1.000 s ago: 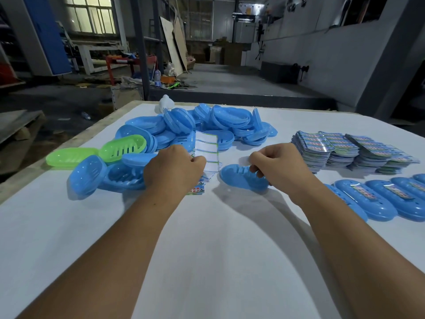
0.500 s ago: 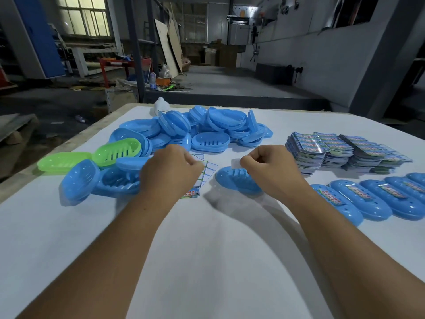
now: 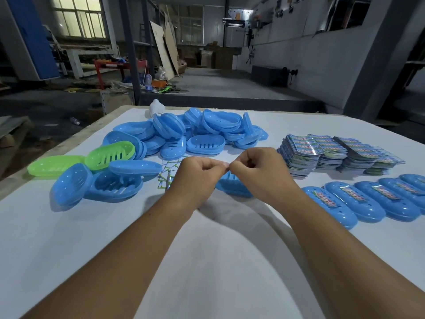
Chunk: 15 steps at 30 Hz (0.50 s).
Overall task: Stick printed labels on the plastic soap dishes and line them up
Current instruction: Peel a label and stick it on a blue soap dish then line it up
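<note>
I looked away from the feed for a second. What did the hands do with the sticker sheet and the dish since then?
The left hand let go of the label sheet, now flat on the table. The right hand left the blue dish. Both moved together above it, fingertips meeting, seemingly pinching something small; I cannot tell what. The dish, unlabelled pile, label stacks and labelled row stayed put.

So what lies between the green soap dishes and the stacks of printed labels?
In the head view, between the green soap dishes and the label stacks: blue dishes, a used label sheet, and both hands, left hand, right hand.
</note>
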Motion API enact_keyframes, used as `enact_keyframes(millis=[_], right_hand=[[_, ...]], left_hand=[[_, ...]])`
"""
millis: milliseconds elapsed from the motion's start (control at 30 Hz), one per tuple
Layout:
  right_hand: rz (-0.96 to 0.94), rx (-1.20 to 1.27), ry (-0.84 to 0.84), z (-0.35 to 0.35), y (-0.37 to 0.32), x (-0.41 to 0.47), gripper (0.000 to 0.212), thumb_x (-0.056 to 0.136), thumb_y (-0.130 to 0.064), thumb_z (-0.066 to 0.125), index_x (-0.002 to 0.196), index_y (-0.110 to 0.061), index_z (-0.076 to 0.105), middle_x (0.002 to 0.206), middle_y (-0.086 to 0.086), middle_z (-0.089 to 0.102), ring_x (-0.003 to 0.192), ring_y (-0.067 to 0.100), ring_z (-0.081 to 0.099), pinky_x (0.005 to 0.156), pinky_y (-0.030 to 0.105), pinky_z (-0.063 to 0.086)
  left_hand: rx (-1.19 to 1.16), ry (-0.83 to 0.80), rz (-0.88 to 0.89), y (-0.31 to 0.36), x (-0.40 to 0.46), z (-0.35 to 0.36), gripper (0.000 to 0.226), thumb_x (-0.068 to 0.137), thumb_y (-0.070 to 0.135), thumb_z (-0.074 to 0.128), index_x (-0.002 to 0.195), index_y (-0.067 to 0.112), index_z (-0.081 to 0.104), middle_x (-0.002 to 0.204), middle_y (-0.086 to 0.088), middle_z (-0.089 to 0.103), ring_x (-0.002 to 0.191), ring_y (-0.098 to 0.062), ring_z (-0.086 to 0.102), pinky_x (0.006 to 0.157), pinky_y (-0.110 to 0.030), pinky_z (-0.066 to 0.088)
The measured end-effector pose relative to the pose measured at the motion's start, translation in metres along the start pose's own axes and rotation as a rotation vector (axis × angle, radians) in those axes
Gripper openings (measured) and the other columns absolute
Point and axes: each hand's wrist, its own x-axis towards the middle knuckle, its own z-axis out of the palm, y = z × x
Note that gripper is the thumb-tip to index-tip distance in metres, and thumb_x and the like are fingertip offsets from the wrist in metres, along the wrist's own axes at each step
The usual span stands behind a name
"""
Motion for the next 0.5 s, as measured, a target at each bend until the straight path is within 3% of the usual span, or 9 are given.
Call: enact_keyframes(millis=[133,233,367,500], right_hand=[[-0.07,0.057,-0.049,-0.0007,-0.0002,-0.0001,0.022,0.088,-0.032,0.072,0.068,-0.022,0.073,0.062,-0.012,0.067,0.05,-0.001,0.05,0.052,0.013,0.037],[-0.127,0.101,-0.088,-0.0005,-0.0021,-0.0019,0.025,0.093,-0.04,0.069,0.074,-0.026,0.076,0.065,-0.005,0.067,0.047,0.001,0.045,0.049,0.01,0.034],[0.021,0.077,-0.004,0.0,0.0019,0.0047,0.028,0.091,-0.037,0.07,0.073,-0.018,0.078,0.064,0.001,0.069,0.049,0.006,0.046,0.053,0.026,0.039],[0.127,0.107,0.004,-0.0031,0.0046,0.0077,0.028,0.086,-0.038,0.074,0.068,-0.017,0.078,0.07,0.008,0.072,0.054,0.013,0.05,0.055,0.031,0.042]], left_hand=[[-0.065,0.034,-0.032,-0.001,0.0026,-0.003,0.015,0.089,0.034,0.071,0.086,0.023,0.08,0.044,0.016,0.044,0.041,-0.003,0.041,0.048,-0.022,0.033],[-0.129,0.066,-0.045,0.0003,0.0049,-0.0064,0.019,0.089,0.039,0.071,0.083,0.023,0.08,0.043,0.017,0.043,0.038,-0.001,0.041,0.04,-0.014,0.033],[-0.182,0.079,-0.074,0.0027,0.0056,-0.0074,0.021,0.088,0.038,0.072,0.078,0.02,0.077,0.041,0.017,0.043,0.034,-0.002,0.039,0.036,-0.01,0.029],[-0.241,0.068,-0.103,0.0027,0.0068,-0.0076,0.018,0.087,0.035,0.074,0.077,0.02,0.078,0.044,0.015,0.04,0.038,-0.005,0.035,0.039,-0.014,0.03]])
